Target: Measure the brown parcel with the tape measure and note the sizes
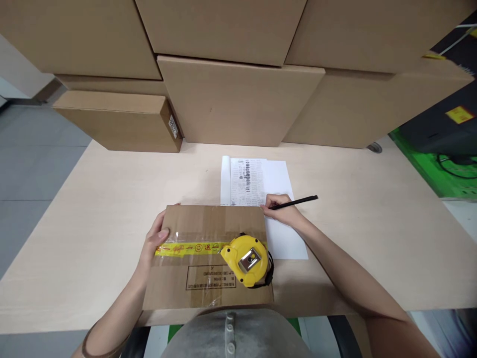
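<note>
My left hand [153,238] grips the left side of a taped cardboard box [175,288], thumb on top and the other fingers mostly hidden behind the edge. A black pen [298,202] is held in my right hand [283,210], slanting up to the right. That hand rests on white paper, its fingertips at the box's far right corner; the pen's writing end is hard to make out. On the box lies a yellow tape measure [248,261] with a black strap, beside a strip of yellow printed tape [199,248]. Handwritten sheets [249,181] lie partly behind the box.
Large cardboard boxes [238,104] are stacked along the back of the table [372,214]. A smaller box [122,124] with a label stands at the back left. Black items sit on a green surface [428,169] at the right. The table's front edge is close to my body.
</note>
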A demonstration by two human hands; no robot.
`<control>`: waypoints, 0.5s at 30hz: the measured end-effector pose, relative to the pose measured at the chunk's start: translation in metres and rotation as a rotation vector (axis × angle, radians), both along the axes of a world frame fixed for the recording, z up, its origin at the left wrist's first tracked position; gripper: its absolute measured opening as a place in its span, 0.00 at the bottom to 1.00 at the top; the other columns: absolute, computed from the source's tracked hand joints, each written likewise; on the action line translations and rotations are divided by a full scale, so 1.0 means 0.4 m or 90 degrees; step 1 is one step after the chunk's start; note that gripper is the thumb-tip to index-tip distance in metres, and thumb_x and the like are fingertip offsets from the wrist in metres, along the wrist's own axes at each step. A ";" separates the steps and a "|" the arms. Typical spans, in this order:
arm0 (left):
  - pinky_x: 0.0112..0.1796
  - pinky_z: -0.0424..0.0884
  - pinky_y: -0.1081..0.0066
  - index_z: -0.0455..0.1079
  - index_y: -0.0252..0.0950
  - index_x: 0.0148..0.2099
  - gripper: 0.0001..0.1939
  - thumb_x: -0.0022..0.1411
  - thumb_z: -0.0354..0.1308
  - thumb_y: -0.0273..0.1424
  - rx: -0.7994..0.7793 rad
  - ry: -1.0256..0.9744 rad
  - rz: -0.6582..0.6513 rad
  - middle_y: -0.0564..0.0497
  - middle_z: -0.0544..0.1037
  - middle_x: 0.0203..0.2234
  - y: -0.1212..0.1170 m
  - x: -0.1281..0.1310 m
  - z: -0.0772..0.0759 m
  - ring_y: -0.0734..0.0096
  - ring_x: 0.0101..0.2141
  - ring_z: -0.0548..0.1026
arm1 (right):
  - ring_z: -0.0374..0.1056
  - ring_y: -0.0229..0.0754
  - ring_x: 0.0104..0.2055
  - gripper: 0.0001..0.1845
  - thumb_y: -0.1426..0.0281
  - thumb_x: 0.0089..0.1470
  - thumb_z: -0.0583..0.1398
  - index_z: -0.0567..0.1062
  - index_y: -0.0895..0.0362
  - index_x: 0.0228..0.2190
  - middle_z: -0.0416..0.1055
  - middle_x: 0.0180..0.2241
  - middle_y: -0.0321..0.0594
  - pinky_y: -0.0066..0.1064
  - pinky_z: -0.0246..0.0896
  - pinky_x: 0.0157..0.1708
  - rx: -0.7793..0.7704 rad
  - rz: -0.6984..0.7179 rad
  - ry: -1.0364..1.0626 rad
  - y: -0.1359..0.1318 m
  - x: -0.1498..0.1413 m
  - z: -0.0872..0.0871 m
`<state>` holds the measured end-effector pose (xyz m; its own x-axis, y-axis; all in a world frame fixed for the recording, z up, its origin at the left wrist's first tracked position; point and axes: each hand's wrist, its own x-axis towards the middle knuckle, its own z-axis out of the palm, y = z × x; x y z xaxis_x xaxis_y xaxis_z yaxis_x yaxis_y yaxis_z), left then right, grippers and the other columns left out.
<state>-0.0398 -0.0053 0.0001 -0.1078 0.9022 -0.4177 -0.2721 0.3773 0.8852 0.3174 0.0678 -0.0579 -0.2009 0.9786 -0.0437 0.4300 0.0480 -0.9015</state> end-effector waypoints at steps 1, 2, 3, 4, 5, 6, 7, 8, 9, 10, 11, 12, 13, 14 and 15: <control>0.39 0.78 0.63 0.76 0.40 0.58 0.35 0.48 0.72 0.45 0.002 -0.003 -0.002 0.47 0.83 0.52 -0.001 -0.002 -0.003 0.44 0.50 0.80 | 0.51 0.34 0.18 0.17 0.59 0.47 0.63 0.64 0.51 0.17 0.59 0.14 0.29 0.29 0.45 0.20 -0.002 0.000 -0.002 -0.001 0.000 0.000; 0.38 0.77 0.63 0.76 0.40 0.59 0.35 0.48 0.72 0.45 0.004 -0.008 -0.003 0.47 0.82 0.53 -0.001 -0.004 -0.006 0.45 0.50 0.80 | 0.51 0.34 0.18 0.17 0.59 0.48 0.63 0.63 0.51 0.18 0.59 0.14 0.29 0.29 0.45 0.20 -0.003 -0.001 -0.005 -0.001 0.000 0.000; 0.37 0.76 0.64 0.76 0.41 0.59 0.36 0.48 0.72 0.45 0.003 -0.010 -0.002 0.48 0.82 0.53 -0.002 -0.005 -0.008 0.45 0.50 0.79 | 0.51 0.34 0.18 0.17 0.59 0.49 0.62 0.63 0.51 0.18 0.59 0.14 0.29 0.29 0.45 0.20 -0.002 -0.005 -0.009 -0.001 0.000 0.000; 0.37 0.76 0.65 0.76 0.41 0.59 0.36 0.48 0.73 0.45 0.001 -0.012 -0.002 0.48 0.82 0.53 -0.002 -0.006 -0.010 0.45 0.51 0.79 | 0.51 0.34 0.19 0.17 0.59 0.49 0.62 0.62 0.50 0.18 0.58 0.14 0.29 0.28 0.44 0.20 0.001 -0.010 -0.015 -0.001 0.000 0.000; 0.37 0.76 0.65 0.76 0.42 0.59 0.35 0.48 0.73 0.45 0.000 -0.015 -0.002 0.49 0.83 0.52 -0.003 -0.007 -0.011 0.45 0.51 0.79 | 0.51 0.34 0.19 0.17 0.60 0.48 0.62 0.61 0.50 0.18 0.57 0.15 0.28 0.28 0.44 0.20 0.004 -0.014 -0.021 0.000 0.000 -0.001; 0.37 0.75 0.65 0.76 0.42 0.58 0.35 0.48 0.73 0.46 0.000 -0.017 -0.002 0.49 0.83 0.52 -0.004 -0.006 -0.011 0.45 0.51 0.79 | 0.50 0.34 0.20 0.17 0.60 0.48 0.61 0.60 0.50 0.18 0.56 0.15 0.28 0.28 0.44 0.21 0.006 -0.016 -0.028 0.001 -0.001 -0.001; 0.38 0.75 0.65 0.76 0.42 0.58 0.35 0.48 0.73 0.46 0.002 -0.018 0.000 0.49 0.83 0.52 -0.005 -0.004 -0.009 0.45 0.52 0.79 | 0.50 0.34 0.20 0.17 0.59 0.47 0.61 0.59 0.50 0.18 0.56 0.15 0.28 0.28 0.44 0.21 0.007 -0.016 -0.037 0.002 -0.002 -0.001; 0.40 0.75 0.65 0.76 0.42 0.57 0.34 0.48 0.73 0.46 0.004 -0.018 0.002 0.49 0.83 0.52 -0.006 -0.002 -0.006 0.45 0.53 0.79 | 0.50 0.34 0.21 0.17 0.59 0.46 0.61 0.59 0.50 0.18 0.56 0.16 0.29 0.28 0.45 0.22 0.004 -0.012 -0.048 0.004 -0.003 0.000; 0.41 0.75 0.65 0.76 0.42 0.56 0.33 0.48 0.73 0.46 0.003 -0.019 0.004 0.49 0.83 0.51 -0.006 0.002 -0.002 0.44 0.53 0.79 | 0.51 0.34 0.21 0.18 0.58 0.46 0.61 0.59 0.50 0.18 0.56 0.16 0.29 0.28 0.46 0.22 0.000 -0.007 -0.061 0.006 -0.003 0.001; 0.41 0.75 0.64 0.76 0.42 0.56 0.33 0.48 0.73 0.46 -0.001 -0.020 0.005 0.50 0.83 0.50 -0.007 0.006 0.003 0.44 0.53 0.79 | 0.51 0.35 0.21 0.18 0.57 0.45 0.61 0.59 0.50 0.17 0.56 0.16 0.29 0.29 0.47 0.22 -0.006 -0.001 -0.076 0.008 -0.004 0.003; 0.41 0.75 0.64 0.75 0.42 0.56 0.34 0.47 0.73 0.47 -0.005 -0.022 0.005 0.50 0.84 0.49 -0.008 0.010 0.007 0.44 0.53 0.79 | 0.52 0.35 0.21 0.18 0.56 0.46 0.61 0.59 0.50 0.17 0.57 0.16 0.29 0.29 0.48 0.22 -0.014 0.005 -0.094 0.009 -0.004 0.007; 0.40 0.75 0.64 0.75 0.43 0.56 0.34 0.47 0.73 0.47 -0.009 -0.026 0.003 0.50 0.84 0.48 -0.009 0.014 0.011 0.43 0.53 0.79 | 0.53 0.35 0.20 0.19 0.55 0.47 0.60 0.59 0.50 0.18 0.58 0.16 0.30 0.29 0.49 0.23 -0.022 0.008 -0.115 0.010 -0.003 0.012; 0.40 0.75 0.63 0.74 0.43 0.57 0.35 0.47 0.72 0.47 -0.011 -0.030 0.000 0.50 0.84 0.48 -0.010 0.018 0.015 0.43 0.53 0.79 | 0.55 0.36 0.20 0.19 0.54 0.49 0.60 0.59 0.50 0.18 0.60 0.16 0.31 0.30 0.51 0.23 -0.030 0.009 -0.139 0.009 -0.001 0.020; 0.40 0.76 0.63 0.74 0.42 0.57 0.35 0.47 0.72 0.48 -0.008 -0.033 -0.003 0.50 0.84 0.48 -0.011 0.021 0.017 0.42 0.52 0.80 | 0.57 0.37 0.21 0.20 0.53 0.51 0.59 0.59 0.50 0.19 0.62 0.16 0.32 0.31 0.53 0.24 -0.035 0.005 -0.166 0.008 0.001 0.029; 0.40 0.76 0.62 0.74 0.42 0.57 0.36 0.48 0.72 0.48 -0.002 -0.035 -0.007 0.50 0.84 0.49 -0.012 0.023 0.019 0.42 0.52 0.80 | 0.60 0.38 0.21 0.21 0.52 0.54 0.58 0.60 0.50 0.19 0.65 0.17 0.34 0.31 0.55 0.25 -0.038 -0.002 -0.197 0.006 0.003 0.041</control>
<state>-0.0307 -0.0099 0.0076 -0.0743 0.9019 -0.4256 -0.3152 0.3837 0.8680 0.3186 0.0700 -0.0416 -0.1665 0.9731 -0.1593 0.6847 -0.0022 -0.7288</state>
